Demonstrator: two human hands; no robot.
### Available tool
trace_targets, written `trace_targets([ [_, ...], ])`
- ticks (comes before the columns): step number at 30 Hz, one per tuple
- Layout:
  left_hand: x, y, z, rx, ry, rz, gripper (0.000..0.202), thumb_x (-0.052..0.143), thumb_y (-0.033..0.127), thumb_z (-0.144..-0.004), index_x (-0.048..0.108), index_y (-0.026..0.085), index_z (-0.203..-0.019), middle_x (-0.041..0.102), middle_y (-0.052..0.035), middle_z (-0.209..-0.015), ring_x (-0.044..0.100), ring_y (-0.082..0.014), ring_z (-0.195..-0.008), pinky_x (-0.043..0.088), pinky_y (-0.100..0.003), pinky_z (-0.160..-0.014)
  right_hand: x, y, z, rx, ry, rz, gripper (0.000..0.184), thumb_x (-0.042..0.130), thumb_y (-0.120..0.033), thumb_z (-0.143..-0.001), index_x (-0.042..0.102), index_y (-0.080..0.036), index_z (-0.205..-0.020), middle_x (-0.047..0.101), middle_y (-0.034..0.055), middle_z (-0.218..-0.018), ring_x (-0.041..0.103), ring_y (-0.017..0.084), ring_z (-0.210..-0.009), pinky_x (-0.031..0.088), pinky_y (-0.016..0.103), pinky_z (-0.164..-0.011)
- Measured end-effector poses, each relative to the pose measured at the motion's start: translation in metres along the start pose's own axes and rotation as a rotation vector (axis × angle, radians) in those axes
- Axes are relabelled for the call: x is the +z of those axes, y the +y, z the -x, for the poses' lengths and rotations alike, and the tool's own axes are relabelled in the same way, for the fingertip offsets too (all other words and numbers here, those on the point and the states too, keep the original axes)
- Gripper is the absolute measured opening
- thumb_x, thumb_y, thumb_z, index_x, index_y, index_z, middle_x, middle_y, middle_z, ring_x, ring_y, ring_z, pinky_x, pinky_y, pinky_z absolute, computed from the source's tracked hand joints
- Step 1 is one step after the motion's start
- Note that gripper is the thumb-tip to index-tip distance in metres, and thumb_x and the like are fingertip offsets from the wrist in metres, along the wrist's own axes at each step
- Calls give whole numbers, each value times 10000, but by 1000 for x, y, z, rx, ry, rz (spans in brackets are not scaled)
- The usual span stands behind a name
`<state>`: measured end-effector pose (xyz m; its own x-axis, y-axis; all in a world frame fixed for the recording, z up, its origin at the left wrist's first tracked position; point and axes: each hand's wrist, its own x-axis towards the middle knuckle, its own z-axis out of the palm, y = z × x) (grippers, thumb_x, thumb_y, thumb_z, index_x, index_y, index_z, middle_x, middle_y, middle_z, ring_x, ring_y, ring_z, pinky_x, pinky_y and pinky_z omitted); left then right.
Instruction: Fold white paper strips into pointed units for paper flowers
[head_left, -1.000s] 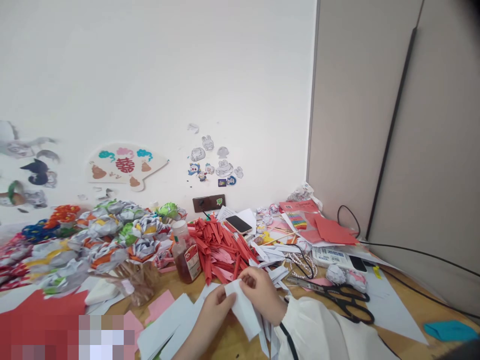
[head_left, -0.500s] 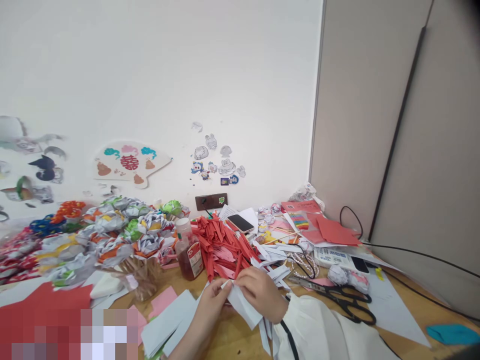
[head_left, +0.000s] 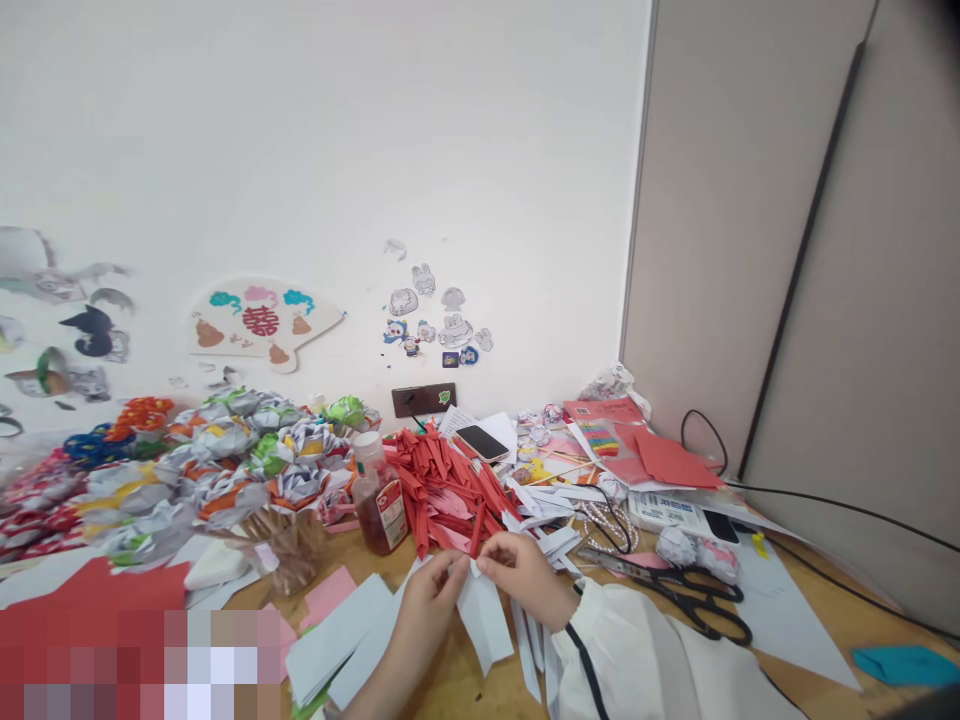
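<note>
Both of my hands pinch the top of a white folded paper strip (head_left: 482, 618) low in the middle of the view. My left hand (head_left: 426, 608) grips its left side, fingers closed. My right hand (head_left: 526, 578), in a white sleeve, grips its right side. The strip hangs down toward the wooden table (head_left: 810, 690). Just behind my hands lies a heap of red folded paper strips (head_left: 442, 485) and several white folded strips (head_left: 547, 505).
A bottle of red-brown liquid (head_left: 377, 500) stands left of the heap. Paper flowers on sticks (head_left: 225, 465) fill the left. Black scissors (head_left: 690, 592), a phone (head_left: 481, 442), red sheets (head_left: 660, 460), cables and a teal paper (head_left: 904, 664) lie to the right. Loose white sheets (head_left: 337, 640) lie at left front.
My hands have shifted slightly and brought the strip's top together, so the paper now looks narrower and hangs down. The view has drifted a little.
</note>
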<state>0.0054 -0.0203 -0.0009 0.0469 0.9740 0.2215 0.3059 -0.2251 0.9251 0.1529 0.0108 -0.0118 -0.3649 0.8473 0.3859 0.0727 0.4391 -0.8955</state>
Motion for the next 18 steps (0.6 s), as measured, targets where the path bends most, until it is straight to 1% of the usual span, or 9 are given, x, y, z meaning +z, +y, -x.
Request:
trace_targets([
  [4, 2, -5, 0, 10, -18, -51, 314, 453, 436, -740, 556, 154, -646, 512, 6, -603, 452, -145, -594, 353, -218, -539, -1, 2, -1, 70, -48, -87, 215, 585, -354, -687, 566, -140, -680, 535, -10, -623, 489, 107, -595, 389, 224, -573],
  [9, 4, -5, 0, 1, -23, -57, 319, 441, 434, -747, 543, 156, -629, 490, 16, -586, 440, -137, -567, 347, -218, -531, -2, 0, 0, 110, -30, -83, 219, 612, -347, -661, 560, -134, -650, 525, -14, -602, 467, 94, -564, 367, 213, -546],
  [14, 4, -2, 1, 25, -9, -78, 318, 438, 422, -744, 558, 154, -620, 522, 5, -581, 464, -152, -581, 352, -225, -537, -1, 3, 1, 100, -13, -62, 229, 609, -358, -662, 558, -136, -641, 522, -18, -589, 461, 93, -556, 363, 209, -535],
  [18, 2, -2, 1, 30, -8, -115, 290, 464, 416, -727, 570, 160, -642, 551, 7, -596, 481, -155, -578, 360, -230, -542, 0, 5, 1, 59, -2, -4, 182, 594, -314, -679, 557, -143, -632, 507, -27, -573, 445, 90, -549, 347, 202, -522],
])
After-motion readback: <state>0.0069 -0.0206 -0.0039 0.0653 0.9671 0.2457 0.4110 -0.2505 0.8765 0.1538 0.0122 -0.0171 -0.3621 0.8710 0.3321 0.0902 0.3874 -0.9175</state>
